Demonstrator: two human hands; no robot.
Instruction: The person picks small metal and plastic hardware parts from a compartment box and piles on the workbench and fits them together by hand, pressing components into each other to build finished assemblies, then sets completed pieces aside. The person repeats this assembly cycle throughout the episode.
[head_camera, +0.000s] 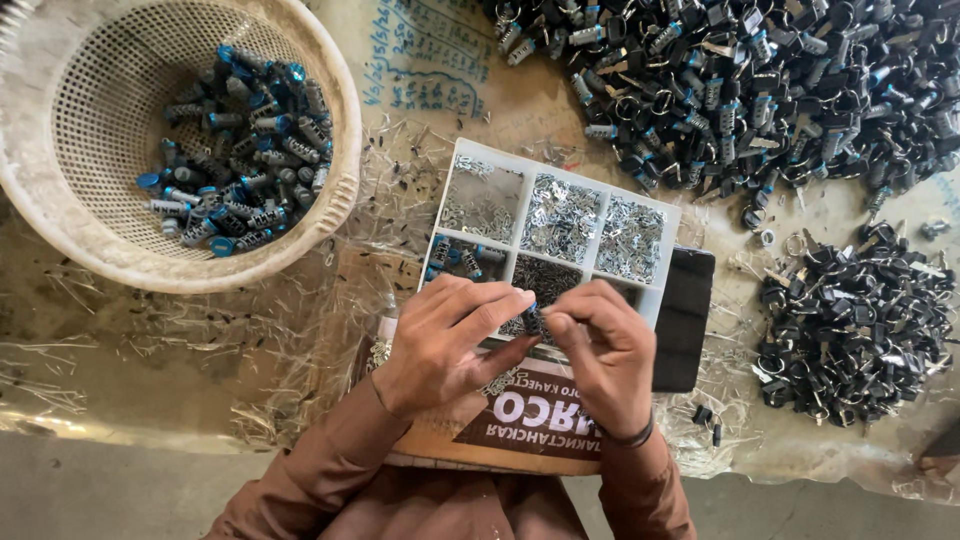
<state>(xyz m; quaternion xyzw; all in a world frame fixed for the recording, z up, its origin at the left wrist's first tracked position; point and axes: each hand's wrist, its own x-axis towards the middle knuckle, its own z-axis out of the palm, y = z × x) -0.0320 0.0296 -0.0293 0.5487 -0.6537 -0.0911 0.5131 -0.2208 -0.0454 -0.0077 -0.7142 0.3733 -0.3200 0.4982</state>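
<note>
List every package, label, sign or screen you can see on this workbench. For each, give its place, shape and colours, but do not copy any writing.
Printed cardboard piece: flat under both hands, near edge of the bench; brown panel with white lettering on tan card.
Handwritten notes: blue ink on the tan bench top, between the basket and the far pile of parts.
Dark flat slab: right of the white tray; black, rectangular; whether it is a screen cannot be told.

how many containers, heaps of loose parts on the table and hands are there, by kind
round perforated basket: 1
white divided tray: 1
heaps of dark parts on the table, large heap and smaller heap: 2
hands, left hand and right hand, both pinching one small dark part: 2
total: 6
</note>
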